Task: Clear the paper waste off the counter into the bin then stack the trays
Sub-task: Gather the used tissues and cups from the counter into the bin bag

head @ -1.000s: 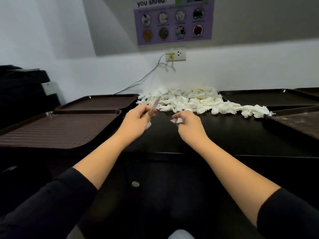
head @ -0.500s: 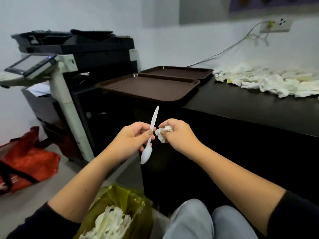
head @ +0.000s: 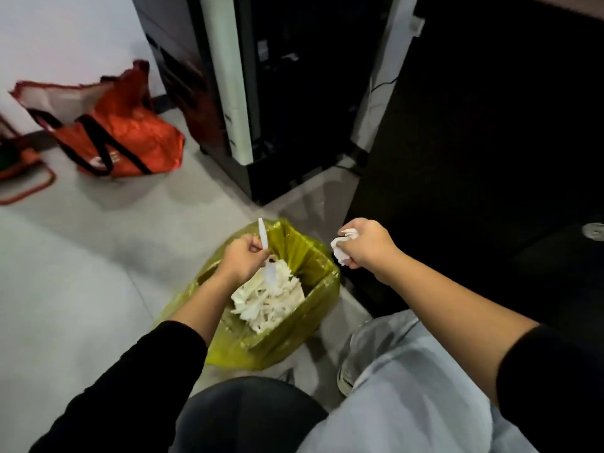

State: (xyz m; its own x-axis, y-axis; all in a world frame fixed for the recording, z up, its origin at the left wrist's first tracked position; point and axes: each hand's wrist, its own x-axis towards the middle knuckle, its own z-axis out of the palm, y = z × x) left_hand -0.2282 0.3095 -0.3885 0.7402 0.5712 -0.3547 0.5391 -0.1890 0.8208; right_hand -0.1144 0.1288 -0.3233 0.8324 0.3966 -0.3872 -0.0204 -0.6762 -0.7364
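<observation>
A white spoon (head: pixel 264 253) is pinched in the left hand (head: pixel 240 259) over the bin (head: pixel 313 256); crumpled paper (head: pixel 341 248) is gripped in the right hand (head: pixel 367 245), just right of its rim. Paper waste (head: pixel 268 299), possibly shredded, fills the bin.

Both arms reach forward and down, each hand closed around something.

The left hand (head: pixel 242 261), forearm bare below a pushed-up black sleeve (head: pixel 137 380), curls its fingers round the middle of a white plastic spoon (head: pixel 265 253), handle up and bowl down. The right hand (head: pixel 367 246), apart from the left and a little further forward, holds a crumpled white paper wad (head: pixel 341 248) in a tight grip, knuckles up, forearm bare below a black sleeve at the frame's edge.
</observation>
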